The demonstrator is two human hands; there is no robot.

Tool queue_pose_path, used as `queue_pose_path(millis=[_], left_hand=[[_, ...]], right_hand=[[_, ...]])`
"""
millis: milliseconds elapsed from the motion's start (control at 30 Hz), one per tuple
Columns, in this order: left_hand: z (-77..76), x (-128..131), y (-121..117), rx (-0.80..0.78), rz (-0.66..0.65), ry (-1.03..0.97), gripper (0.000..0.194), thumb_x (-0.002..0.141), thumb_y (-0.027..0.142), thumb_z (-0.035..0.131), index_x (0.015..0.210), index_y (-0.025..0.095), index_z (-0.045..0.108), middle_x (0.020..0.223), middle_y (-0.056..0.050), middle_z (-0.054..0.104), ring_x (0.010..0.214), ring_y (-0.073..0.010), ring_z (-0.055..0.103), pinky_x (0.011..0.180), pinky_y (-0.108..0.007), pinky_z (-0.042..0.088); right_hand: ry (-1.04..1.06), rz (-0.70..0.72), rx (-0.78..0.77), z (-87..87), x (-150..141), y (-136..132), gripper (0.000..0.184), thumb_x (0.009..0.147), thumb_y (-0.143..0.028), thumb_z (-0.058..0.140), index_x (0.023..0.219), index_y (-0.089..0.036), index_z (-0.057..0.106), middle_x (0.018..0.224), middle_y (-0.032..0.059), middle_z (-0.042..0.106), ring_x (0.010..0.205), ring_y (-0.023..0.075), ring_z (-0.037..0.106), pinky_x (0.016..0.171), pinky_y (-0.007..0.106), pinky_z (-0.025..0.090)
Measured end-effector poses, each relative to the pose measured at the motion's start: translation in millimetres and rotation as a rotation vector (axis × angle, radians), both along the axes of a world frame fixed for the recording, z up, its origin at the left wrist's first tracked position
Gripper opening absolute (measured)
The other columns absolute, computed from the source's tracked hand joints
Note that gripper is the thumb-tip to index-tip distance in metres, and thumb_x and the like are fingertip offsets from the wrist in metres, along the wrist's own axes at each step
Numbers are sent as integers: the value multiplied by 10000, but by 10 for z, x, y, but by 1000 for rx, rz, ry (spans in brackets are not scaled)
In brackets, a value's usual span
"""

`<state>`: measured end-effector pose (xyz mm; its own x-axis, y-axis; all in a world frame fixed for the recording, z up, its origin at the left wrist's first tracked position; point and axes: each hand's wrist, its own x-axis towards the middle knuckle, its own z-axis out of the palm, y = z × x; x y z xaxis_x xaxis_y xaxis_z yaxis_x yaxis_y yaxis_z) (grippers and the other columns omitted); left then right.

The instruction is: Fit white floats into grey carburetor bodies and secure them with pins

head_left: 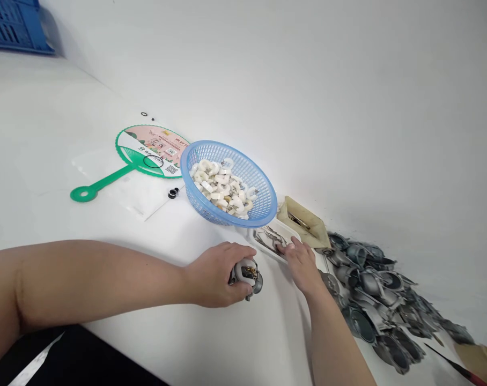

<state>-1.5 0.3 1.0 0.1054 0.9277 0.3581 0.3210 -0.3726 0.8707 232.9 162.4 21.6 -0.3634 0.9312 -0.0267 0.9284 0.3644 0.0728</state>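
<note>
While our left hand [217, 276] held a grey metal housing [258, 284] with a white ring-shaped insert [240, 271] just above the white surface [211, 343], our right hand [303, 262] reached into a shallow white tray [288, 229] of thin metal pieces [271, 236]. The left thumb and fingers were curled part-way round the housing, one on each side, and brass-coloured contacts showed within the insert. The right fingers were partly extended, with their tips down among the pieces; we could not tell whether they had closed on one. Beyond the left hand stood a blue basket [211, 217] of loose white ring-shaped parts [221, 187]; beside the tray sat a beige bin [310, 220], and to its right spread a heap of grey metal parts [368, 284]. A green-edged fan [110, 178] lay to the left of the basket.

We judged the step in hand to be the selection of a small piece, the housing being held ready meanwhile. From this position, the next move called for a fine pinch on one piece alone, free of its tangled neighbours, and for a steady left grip with the insert's open face unobstructed
</note>
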Motion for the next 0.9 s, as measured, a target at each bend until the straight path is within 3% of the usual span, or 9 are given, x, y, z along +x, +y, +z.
queue_pose_path(millis=[100,233,367,567,700,900], left_hand=[[-4,2,-3,6,9,9,524,702,267,598,1200,170,464,1112,-91,581,1023,-236,534,921,-387,446],[-9,5,-3,6,8,8,529,703,264,598,1204,163,460,1115,-94,580,1034,-240,531,927,-393,442],[-17,2,-3,3,4,0,532,704,269,598,1208,170,458,1115,-90,580,1035,-240,529,926,-395,442],[-10,-6,-5,-2,1,-15,528,702,262,598,1206,183,459,1100,-83,582,1021,-234,531,920,-389,442],[-4,-1,-4,-10,-7,-19,532,700,261,603,1207,186,457,1106,-86,578,1027,-238,527,928,-398,434],[-10,4,-3,-18,-17,-16,544,710,284,598,1223,176,451,1136,-96,568,1058,-248,511,940,-410,427]], right_hand=[[2,-22,-9,5,-23,-5,649,915,-474,105,1120,-177,645,1351,114,442,1343,283,224,1096,488,180],[9,20,-27,2,-26,-1,701,919,-423,56,992,-149,697,1245,133,540,1334,228,259,1118,426,149],[-22,35,14,-9,-29,-21,651,917,-450,102,1088,-144,651,1309,139,482,1338,244,249,1105,456,165],[-22,60,61,-32,-49,-35,545,910,-402,170,1153,-142,583,1263,103,535,1301,255,316,1076,489,232],[-73,49,47,18,-78,-58,564,916,-405,147,1281,-150,493,1354,91,452,1322,260,285,1069,506,254],[-150,41,-10,104,-114,-73,593,917,-467,140,1220,-192,569,1342,83,468,1326,257,287,1068,485,267]])
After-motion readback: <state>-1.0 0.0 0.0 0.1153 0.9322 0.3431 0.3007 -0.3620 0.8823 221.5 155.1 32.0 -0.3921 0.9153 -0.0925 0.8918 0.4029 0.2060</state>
